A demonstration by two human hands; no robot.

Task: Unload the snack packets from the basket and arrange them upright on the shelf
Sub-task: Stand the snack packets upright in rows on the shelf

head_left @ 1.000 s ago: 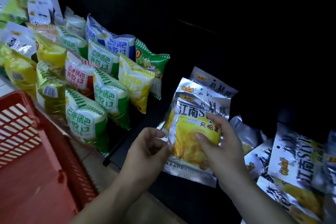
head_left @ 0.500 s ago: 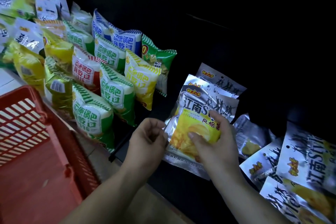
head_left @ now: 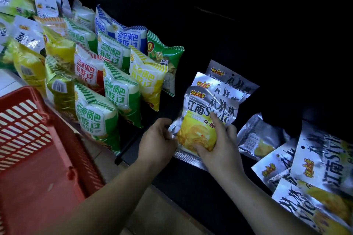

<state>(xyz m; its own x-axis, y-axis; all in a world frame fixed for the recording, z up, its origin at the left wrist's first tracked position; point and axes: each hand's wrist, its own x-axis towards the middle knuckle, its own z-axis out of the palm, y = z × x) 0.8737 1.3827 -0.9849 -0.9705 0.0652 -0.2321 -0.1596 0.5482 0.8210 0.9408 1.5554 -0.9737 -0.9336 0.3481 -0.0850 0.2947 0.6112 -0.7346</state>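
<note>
— Dark shelf [head_left: 191, 187] under your hands. Where's the packet?
— Between them. Your left hand [head_left: 156, 139] pinches the silver chip packet [head_left: 202, 120] at its left edge. Your right hand [head_left: 221, 145] grips its lower right, forefinger up across the front. It stands nearly upright, two like packets [head_left: 219, 86] just beyond your fingers. The red basket [head_left: 28, 129] sits left of your left hand.

Silver chip packet [head_left: 208, 120] is shiny, crinkled foil (light glints off its creases). Basket [head_left: 28, 129] is red slatted plastic. Shelf [head_left: 191, 187] looks matt black.
</note>
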